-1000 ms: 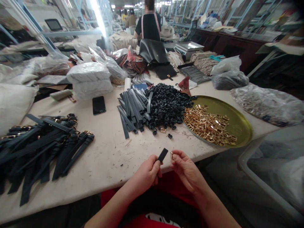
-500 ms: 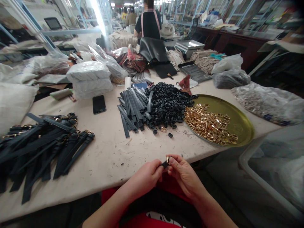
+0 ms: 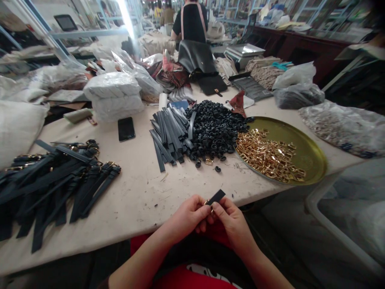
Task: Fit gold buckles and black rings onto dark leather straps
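Close together at the table's front edge, my left hand [image 3: 192, 214] and my right hand [image 3: 230, 214] pinch a short black strap [image 3: 217, 196] with gold-coloured metal at its lower end. The strap's free end points up and right. Fingers hide much of the metal. Beyond them lie flat black straps [image 3: 168, 134], a heap of small black loops [image 3: 215, 128] and a round gold tray [image 3: 313, 160] holding gold buckles [image 3: 267, 154]. Black straps fitted with buckles [image 3: 60, 176] are piled at the left.
A phone [image 3: 126, 129] and a plastic-wrapped stack [image 3: 112, 96] are behind on the left. A black bag [image 3: 197, 60] stands at the back, near a person in black [image 3: 192, 22]. A grey bin [image 3: 325, 216] is at the right, below the table edge.
The strap's dark end now sticks out up and right above my fingers, where the gold metal showed before. My left hand has moved slightly up. The view has shifted a little.
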Tool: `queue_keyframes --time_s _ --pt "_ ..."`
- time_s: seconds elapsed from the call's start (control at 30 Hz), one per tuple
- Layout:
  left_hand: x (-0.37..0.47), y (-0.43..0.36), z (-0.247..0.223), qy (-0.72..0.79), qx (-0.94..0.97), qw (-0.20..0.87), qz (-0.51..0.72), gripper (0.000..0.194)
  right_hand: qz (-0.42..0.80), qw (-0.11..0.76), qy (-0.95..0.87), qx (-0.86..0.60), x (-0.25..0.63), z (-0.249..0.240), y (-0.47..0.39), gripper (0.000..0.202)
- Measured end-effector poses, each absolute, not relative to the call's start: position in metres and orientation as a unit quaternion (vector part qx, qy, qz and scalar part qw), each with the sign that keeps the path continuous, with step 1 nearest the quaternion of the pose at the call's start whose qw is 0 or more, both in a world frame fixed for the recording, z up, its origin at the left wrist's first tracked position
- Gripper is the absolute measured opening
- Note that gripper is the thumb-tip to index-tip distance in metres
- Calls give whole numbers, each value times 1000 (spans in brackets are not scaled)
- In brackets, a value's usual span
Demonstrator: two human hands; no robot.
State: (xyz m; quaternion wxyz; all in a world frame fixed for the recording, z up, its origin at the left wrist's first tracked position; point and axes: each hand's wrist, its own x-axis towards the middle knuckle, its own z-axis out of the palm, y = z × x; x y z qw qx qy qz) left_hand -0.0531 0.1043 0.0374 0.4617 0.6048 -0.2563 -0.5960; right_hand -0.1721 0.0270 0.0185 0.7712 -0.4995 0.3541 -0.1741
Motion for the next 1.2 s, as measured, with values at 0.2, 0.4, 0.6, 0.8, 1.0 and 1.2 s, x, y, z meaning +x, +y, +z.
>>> queue_keyframes --time_s 0.2,0.4,0.6,0.8,1.0,1.2 --pt "-53 104 38 -236 596 465 -611 23 -157 831 335 -415 -170 15 27 22" --pt "-59 107 36 -230 622 458 -592 19 -166 633 384 -652 -176 12 28 21" --pt "-63 108 44 -260 676 431 -538 19 -124 616 341 -699 -179 17 18 19" --pt "-67 109 43 -288 719 412 -479 15 -126 473 301 -819 -181 21 14 11" --pt "-67 115 51 -309 716 397 -483 18 -80 635 315 -701 -182 24 8 19" --pt "-54 109 51 -306 697 406 -506 21 -79 749 285 -593 -177 24 7 29"
